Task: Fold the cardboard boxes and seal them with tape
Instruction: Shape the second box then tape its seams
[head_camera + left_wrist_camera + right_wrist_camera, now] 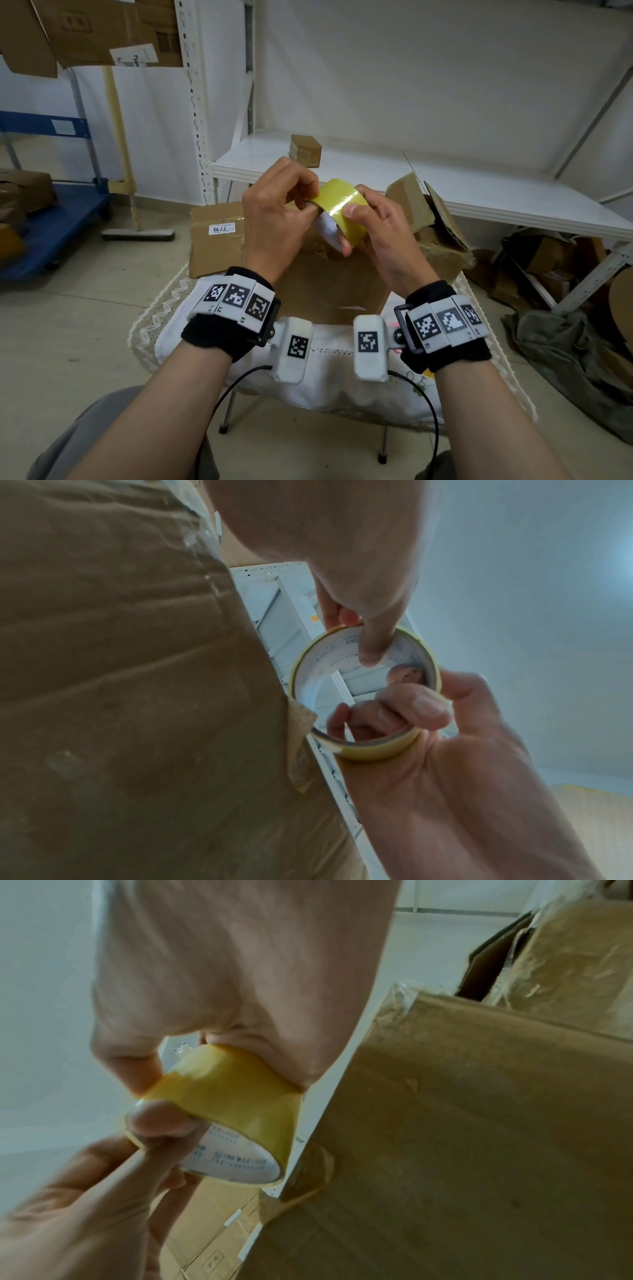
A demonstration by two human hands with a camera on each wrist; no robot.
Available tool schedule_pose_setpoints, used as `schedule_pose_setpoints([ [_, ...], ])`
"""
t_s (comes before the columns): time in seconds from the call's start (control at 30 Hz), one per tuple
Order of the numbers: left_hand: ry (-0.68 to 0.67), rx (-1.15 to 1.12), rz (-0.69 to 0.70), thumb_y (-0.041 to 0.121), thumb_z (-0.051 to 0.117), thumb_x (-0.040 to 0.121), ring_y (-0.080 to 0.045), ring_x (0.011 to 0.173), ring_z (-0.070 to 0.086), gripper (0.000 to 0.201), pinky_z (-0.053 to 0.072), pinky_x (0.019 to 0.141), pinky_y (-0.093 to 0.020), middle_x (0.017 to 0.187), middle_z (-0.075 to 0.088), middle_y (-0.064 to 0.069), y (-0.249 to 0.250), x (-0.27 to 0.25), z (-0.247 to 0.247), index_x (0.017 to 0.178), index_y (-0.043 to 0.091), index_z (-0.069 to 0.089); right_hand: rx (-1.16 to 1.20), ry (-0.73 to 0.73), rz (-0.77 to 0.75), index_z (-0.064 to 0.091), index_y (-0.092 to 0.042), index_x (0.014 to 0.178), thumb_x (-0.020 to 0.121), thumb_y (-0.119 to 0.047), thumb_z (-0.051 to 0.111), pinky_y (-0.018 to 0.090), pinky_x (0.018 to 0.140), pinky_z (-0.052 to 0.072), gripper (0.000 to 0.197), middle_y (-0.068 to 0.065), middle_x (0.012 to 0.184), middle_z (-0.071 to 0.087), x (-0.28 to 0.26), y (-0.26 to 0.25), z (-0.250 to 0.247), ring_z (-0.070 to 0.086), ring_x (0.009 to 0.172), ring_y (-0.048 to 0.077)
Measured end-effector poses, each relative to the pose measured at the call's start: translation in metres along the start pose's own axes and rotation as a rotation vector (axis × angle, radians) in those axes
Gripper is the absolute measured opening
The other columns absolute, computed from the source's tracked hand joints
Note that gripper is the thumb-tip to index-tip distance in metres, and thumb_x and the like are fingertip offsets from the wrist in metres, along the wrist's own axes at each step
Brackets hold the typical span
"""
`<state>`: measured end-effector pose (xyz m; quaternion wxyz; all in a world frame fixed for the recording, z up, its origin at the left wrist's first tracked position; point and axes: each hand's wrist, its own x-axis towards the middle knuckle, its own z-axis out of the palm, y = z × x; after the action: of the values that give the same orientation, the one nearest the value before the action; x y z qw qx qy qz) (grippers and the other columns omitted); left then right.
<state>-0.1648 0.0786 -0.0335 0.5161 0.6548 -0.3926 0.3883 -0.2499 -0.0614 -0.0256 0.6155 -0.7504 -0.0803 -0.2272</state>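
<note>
My two hands, left hand (277, 212) and right hand (380, 233), are crowded around the tape roll (342, 212), raised above the cardboard box (329, 287) on the stool; only air lies between the roll and the box top. At eleven o'clock a flat labelled carton (215, 236) blocks the floor beyond the stool. At two o'clock a crumpled open box (435, 226) stands close beside my right hand. At twelve, the white shelf (479, 192) carries one small box (305, 150) with bare board to its right. At nine, open floor reaches to the blue cart (58, 219).
</note>
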Motion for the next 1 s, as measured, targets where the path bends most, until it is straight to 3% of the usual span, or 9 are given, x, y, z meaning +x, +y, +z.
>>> schedule_pose_setpoints([
  [0.13,0.005,-0.005,-0.012,-0.01,0.073,0.072,-0.018,0.066,0.051,0.022,0.046,0.055,-0.036,0.076,0.057,-0.007,-0.0034,-0.0009,0.0009,0.068,0.005,0.057,-0.004,-0.004,-0.001,0.065,-0.022,0.088,0.092,-0.023,0.055,0.04,0.076,0.042,0.011,0.001,0.075,0.058,0.0001,-0.0005,0.0004,0.052,0.066,0.018],
  [0.2,0.019,-0.011,-0.016,-0.011,0.071,0.072,-0.019,0.067,0.05,0.022,0.045,0.056,-0.038,0.076,0.056,-0.009,-0.0021,-0.0012,0.0014,0.067,0.004,0.056,0.022,-0.014,-0.012,0.065,-0.022,0.086,0.094,-0.017,0.053,0.033,0.071,0.045,0.015,0.0,0.072,0.058,-0.0009,-0.0031,0.0013,0.052,0.061,0.019],
  [0.27,-0.005,-0.041,-0.021,-0.006,0.075,0.076,-0.017,0.073,0.057,0.015,0.052,0.061,-0.034,0.083,0.061,-0.008,-0.0013,-0.0007,0.0004,0.082,0.005,0.067,0.053,-0.006,-0.017,0.067,-0.026,0.086,0.098,-0.013,0.052,0.028,0.068,0.046,0.023,-0.003,0.076,0.059,-0.0016,-0.004,0.0008,0.051,0.067,0.022],
  [0.33,-0.025,-0.072,-0.005,0.0,0.078,0.08,-0.017,0.082,0.063,0.021,0.058,0.068,-0.031,0.092,0.066,-0.009,-0.0022,0.0007,-0.0014,0.099,0.006,0.076,0.07,0.015,-0.021,0.069,-0.028,0.086,0.099,-0.012,0.052,0.03,0.07,0.046,0.027,-0.004,0.08,0.06,-0.0016,-0.0039,-0.0009,0.052,0.075,0.024],
  [0.43,-0.035,-0.114,0.019,0.005,0.079,0.081,-0.02,0.087,0.067,0.021,0.06,0.073,-0.036,0.095,0.069,-0.008,-0.0045,0.0026,-0.0044,0.102,0.007,0.078,0.065,0.047,-0.019,0.07,-0.031,0.085,0.09,-0.024,0.058,0.035,0.074,0.042,0.015,-0.004,0.084,0.06,-0.0001,-0.0002,-0.0025,0.051,0.084,0.022],
  [0.6,-0.063,-0.214,-0.061,0.011,0.078,0.085,-0.011,0.095,0.07,0.022,0.06,0.078,-0.023,0.102,0.072,-0.005,-0.0035,0.0027,-0.0068,0.107,0.006,0.076,0.215,0.091,0.005,0.068,-0.016,0.094,0.082,-0.027,0.062,0.027,0.062,0.046,0.017,0.003,0.083,0.059,0.001,0.0009,-0.0079,0.055,0.064,0.014],
  [0.73,-0.021,-0.169,-0.074,0.011,0.078,0.084,-0.008,0.09,0.07,0.018,0.059,0.074,-0.02,0.097,0.074,-0.004,-0.0057,0.0015,-0.0055,0.102,0.008,0.078,0.205,0.068,-0.005,0.068,-0.013,0.099,0.089,-0.029,0.062,0.039,0.076,0.047,0.02,0.007,0.083,0.062,-0.0003,-0.0012,-0.0063,0.057,0.06,0.01],
  [0.87,0.024,-0.124,0.004,0.007,0.079,0.083,-0.012,0.086,0.069,0.015,0.057,0.075,-0.018,0.092,0.072,-0.008,-0.0022,-0.0017,-0.0027,0.099,0.005,0.078,0.118,0.03,0.011,0.067,-0.015,0.099,0.096,-0.039,0.057,0.027,0.07,0.052,0.026,0.006,0.067,0.065,-0.0015,-0.0059,-0.0023,0.059,0.056,0.016],
  [1.0,0.049,-0.099,-0.009,0.009,0.08,0.083,-0.011,0.085,0.069,0.011,0.057,0.076,-0.019,0.091,0.072,-0.008,-0.0018,-0.0024,-0.0025,0.093,0.005,0.078,0.1,0.015,0.01,0.067,-0.012,0.109,0.098,-0.023,0.058,0.034,0.078,0.051,0.018,-0.005,0.072,0.067,-0.0019,-0.0074,-0.0031,0.061,0.063,0.012],
])
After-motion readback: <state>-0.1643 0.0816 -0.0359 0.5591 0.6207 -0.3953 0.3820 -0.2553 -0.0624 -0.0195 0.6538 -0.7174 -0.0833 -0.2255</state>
